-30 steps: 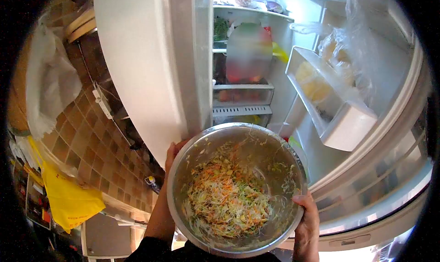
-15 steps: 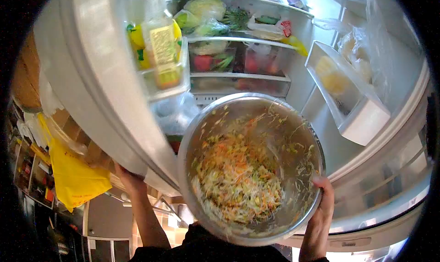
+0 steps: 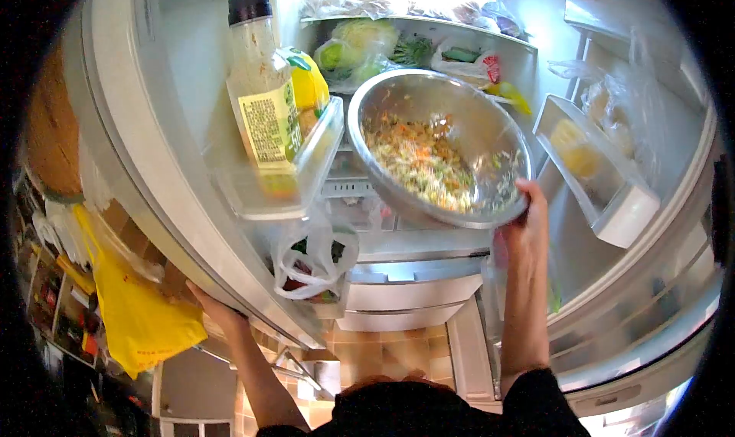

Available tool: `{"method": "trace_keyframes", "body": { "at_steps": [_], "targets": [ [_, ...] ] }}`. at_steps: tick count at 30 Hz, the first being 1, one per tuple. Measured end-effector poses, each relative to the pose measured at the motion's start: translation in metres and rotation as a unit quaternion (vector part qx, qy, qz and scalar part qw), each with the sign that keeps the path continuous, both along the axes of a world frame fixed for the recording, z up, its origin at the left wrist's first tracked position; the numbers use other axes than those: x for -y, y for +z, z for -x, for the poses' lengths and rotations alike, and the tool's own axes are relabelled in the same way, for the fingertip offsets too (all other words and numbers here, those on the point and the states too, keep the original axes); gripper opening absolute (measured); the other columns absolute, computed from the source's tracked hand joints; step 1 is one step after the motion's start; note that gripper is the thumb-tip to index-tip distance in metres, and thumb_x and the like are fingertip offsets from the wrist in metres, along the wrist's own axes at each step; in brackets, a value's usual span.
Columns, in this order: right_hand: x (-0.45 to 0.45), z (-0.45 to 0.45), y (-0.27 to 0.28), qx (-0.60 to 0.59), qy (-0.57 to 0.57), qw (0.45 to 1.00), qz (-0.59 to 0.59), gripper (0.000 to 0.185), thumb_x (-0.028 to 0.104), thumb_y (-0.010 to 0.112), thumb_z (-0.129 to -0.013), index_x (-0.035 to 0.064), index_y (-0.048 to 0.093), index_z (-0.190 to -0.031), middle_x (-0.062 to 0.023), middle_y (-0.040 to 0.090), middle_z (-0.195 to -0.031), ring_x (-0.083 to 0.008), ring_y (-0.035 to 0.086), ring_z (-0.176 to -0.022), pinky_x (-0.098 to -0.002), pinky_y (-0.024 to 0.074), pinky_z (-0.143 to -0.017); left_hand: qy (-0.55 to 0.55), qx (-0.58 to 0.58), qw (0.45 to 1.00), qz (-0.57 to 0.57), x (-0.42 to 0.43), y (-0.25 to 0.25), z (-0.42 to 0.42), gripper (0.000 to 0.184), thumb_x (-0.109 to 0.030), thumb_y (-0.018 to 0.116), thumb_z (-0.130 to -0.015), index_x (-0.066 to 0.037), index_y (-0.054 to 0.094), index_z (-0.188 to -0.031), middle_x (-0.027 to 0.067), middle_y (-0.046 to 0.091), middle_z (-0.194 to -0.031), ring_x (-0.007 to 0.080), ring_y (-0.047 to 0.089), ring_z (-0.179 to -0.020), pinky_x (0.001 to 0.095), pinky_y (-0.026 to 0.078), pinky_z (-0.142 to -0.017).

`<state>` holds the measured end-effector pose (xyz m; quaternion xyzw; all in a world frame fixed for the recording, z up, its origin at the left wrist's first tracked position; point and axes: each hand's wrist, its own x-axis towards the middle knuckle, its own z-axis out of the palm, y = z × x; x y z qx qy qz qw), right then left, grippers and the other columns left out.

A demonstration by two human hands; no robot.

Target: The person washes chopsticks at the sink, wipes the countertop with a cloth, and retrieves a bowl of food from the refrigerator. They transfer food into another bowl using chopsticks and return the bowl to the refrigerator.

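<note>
A steel bowl (image 3: 375, 165) of shredded vegetables (image 3: 429, 165) is tilted in front of the fridge shelves. My right hand (image 3: 528, 207) grips its lower right rim, thumb on the edge and the other fingers underneath, mostly hidden. At the lower left, my left hand (image 3: 218, 307) rests against the outer edge of the left fridge door (image 3: 184, 230); its fingers are partly hidden and it is away from the bowl.
A bottle (image 3: 264, 108) with a yellow label stands in the left door shelf (image 3: 325, 150). Bagged vegetables (image 3: 356, 50) lie on a fridge shelf. The right door's bin (image 3: 624, 215) juts inward. A yellow bag (image 3: 145, 322) hangs at the left.
My left hand has left the bowl for the left door, which has swung wider. My right hand has raised the bowl toward the shelves and tilted it.
</note>
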<state>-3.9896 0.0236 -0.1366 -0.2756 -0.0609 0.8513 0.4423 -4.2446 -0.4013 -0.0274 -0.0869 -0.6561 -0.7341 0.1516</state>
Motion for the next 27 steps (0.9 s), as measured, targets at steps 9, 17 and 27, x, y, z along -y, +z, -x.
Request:
{"method": "trace_keyframes", "body": {
  "at_steps": [9, 17, 27],
  "targets": [
    [-0.134, 0.053, 0.002, -0.021, -0.093, 0.994, -0.061, 0.018, 0.004, 0.07, -0.069, 0.0066, 0.061, -0.085, -0.0034, 0.065, -0.08, -0.017, 0.064, -0.069, -0.0261, 0.0547, -0.062, 0.033, 0.038, 0.999, -0.004, -0.015, -0.002, -0.015, 0.074, -0.062, 0.036, -0.097, -0.011, 0.029, -0.15, 0.0124, 0.031, -0.153, 0.0315, 0.036, -0.136, 0.0429, 0.033, -0.111],
    [-0.206, 0.101, 0.037, -0.005, -0.129, 0.991, -0.04, 0.024, 0.005, 0.068, -0.069, 0.0159, 0.047, -0.061, 0.0032, 0.047, -0.06, -0.0104, 0.046, -0.05, -0.0226, 0.042, -0.044, 0.132, -0.045, 0.972, 0.187, 0.008, -0.012, -0.005, 0.061, -0.039, 0.041, -0.099, -0.005, 0.03, -0.148, 0.0234, 0.042, -0.144, 0.0343, 0.05, -0.124, 0.0428, 0.044, -0.101],
    [-0.256, 0.171, 0.04, 0.03, -0.261, 0.963, 0.057, 0.013, 0.0, 0.063, -0.07, -0.0014, 0.055, -0.08, -0.0102, 0.06, -0.084, -0.0246, 0.062, -0.067, -0.0379, 0.0533, -0.053, 0.037, 0.016, 0.999, 0.008, 0.051, -0.025, 0.014, 0.062, -0.05, 0.043, -0.098, -0.006, 0.041, -0.141, 0.0163, 0.044, -0.141, 0.0327, 0.047, -0.124, 0.046, 0.041, -0.104]
  ]
}}
